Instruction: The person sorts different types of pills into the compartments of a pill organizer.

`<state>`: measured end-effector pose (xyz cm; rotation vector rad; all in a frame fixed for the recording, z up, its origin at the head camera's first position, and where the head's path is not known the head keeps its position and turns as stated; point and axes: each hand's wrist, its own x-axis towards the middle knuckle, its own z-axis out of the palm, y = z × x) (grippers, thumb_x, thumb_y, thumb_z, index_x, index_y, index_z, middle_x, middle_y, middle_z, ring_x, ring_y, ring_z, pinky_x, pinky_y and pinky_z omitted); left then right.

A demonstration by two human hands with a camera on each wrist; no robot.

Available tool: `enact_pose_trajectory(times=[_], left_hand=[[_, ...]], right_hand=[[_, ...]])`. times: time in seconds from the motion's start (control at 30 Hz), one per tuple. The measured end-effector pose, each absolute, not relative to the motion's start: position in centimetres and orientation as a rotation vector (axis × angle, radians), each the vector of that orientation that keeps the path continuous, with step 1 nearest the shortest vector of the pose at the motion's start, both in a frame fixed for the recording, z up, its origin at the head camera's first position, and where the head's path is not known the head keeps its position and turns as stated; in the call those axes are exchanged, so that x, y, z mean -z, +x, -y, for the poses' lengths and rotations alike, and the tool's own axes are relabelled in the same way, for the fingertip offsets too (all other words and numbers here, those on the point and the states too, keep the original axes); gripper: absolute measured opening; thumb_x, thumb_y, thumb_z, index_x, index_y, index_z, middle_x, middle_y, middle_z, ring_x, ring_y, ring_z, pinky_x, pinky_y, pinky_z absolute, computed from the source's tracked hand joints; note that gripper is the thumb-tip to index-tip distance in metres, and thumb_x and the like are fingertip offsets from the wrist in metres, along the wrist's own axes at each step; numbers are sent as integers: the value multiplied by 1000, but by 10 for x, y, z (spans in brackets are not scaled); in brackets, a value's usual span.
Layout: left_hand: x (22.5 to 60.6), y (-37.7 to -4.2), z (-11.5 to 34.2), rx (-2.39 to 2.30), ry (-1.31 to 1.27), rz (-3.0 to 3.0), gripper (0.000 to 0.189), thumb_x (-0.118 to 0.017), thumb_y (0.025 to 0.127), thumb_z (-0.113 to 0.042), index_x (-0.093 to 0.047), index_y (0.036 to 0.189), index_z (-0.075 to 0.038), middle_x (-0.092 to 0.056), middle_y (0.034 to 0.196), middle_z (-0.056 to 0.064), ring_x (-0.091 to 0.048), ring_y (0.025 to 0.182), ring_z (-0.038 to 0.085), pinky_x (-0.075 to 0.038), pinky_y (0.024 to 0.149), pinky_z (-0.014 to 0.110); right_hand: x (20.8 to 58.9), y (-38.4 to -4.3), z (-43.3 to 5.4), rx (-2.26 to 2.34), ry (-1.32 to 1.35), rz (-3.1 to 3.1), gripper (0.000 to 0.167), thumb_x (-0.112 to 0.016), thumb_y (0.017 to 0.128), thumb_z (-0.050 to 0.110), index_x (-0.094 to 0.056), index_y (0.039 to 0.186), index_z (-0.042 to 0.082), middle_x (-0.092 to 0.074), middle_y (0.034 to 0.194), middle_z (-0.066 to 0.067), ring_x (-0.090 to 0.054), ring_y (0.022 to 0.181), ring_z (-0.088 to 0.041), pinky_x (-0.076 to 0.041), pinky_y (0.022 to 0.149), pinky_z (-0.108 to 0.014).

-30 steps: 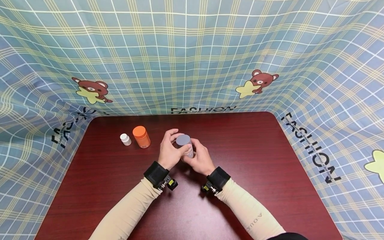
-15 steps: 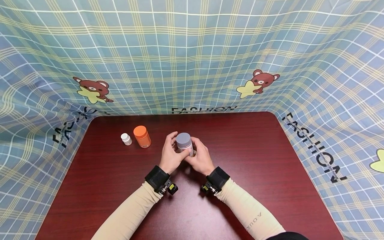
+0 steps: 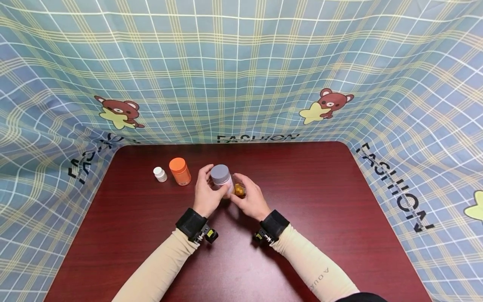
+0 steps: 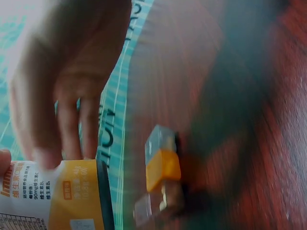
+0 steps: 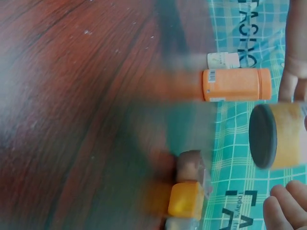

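My left hand [image 3: 209, 195] grips a supplement bottle [image 3: 221, 175] with a grey lid, fingers behind it and thumb in front. It is upright and off the table; its white and yellow label [image 4: 72, 191] shows in the left wrist view. On the right, my right hand [image 3: 253, 199] stands with its fingers bent loosely and apart from the bottle in the right wrist view, holding nothing. Between the hands on the table lies a small row of translucent boxes [image 4: 163, 170], clear, orange and brownish; the head view shows only a yellowish part [image 3: 239, 190].
At the back left of the dark red table [image 3: 309, 201] stand an orange bottle [image 3: 180, 172] and a small white bottle [image 3: 160, 174]. A checked curtain [image 3: 237, 84] surrounds the table's back and sides.
My left hand has shifted left with the grey-lidded bottle, away from the right hand. The yellowish boxes have come into view between them. The right hand has hardly moved.
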<state>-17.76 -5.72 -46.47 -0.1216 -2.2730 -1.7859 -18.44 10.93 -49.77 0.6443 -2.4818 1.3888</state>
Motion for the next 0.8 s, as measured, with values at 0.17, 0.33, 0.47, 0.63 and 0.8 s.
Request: enact_pose_trajectory(times=[0.17, 0.33, 0.47, 0.63, 0.8], left_hand=[[452, -169, 77, 1813, -62, 2252, 72, -77, 73, 6, -37, 134, 7, -55, 123, 28, -57, 107, 37, -46, 89, 48], [477, -176, 102, 1804, 19, 2240, 74, -76, 73, 7, -36, 136, 4, -54, 124, 25, -56, 106, 33, -45, 88, 46], [483, -173, 119, 1746, 78, 2264, 74, -76, 74, 5, -36, 137, 1, -54, 126, 21, -55, 108, 30, -44, 90, 43], [486, -171, 134, 1687, 133, 2272, 73, -76, 74, 4, -36, 135, -1, -54, 126, 20, -55, 109, 29, -44, 92, 41], [490, -171, 149, 1583, 197, 2262, 76, -78, 71, 3, -37, 135, -1, -55, 126, 20, -55, 109, 28, -42, 88, 31]], right_hand=[[506, -187, -112, -1366, 649, 2513, 61, -78, 78, 17, -52, 130, 0, -59, 122, -18, -59, 109, -33, -47, 94, -42], [509, -187, -116, -1383, 626, 2542, 58, -76, 80, 17, -52, 130, 1, -59, 120, -19, -60, 105, -37, -48, 91, -46], [513, -187, -120, -1345, 616, 2559, 57, -76, 80, 18, -53, 130, 1, -59, 121, -17, -60, 106, -34, -47, 92, -43], [517, -189, -125, -1251, 601, 2583, 52, -75, 81, 20, -56, 128, 5, -58, 125, -11, -59, 111, -27, -46, 94, -39], [523, -191, -132, -1182, 596, 2619, 49, -73, 82, 22, -59, 125, 3, -57, 127, -10, -55, 117, -22, -42, 99, -36]])
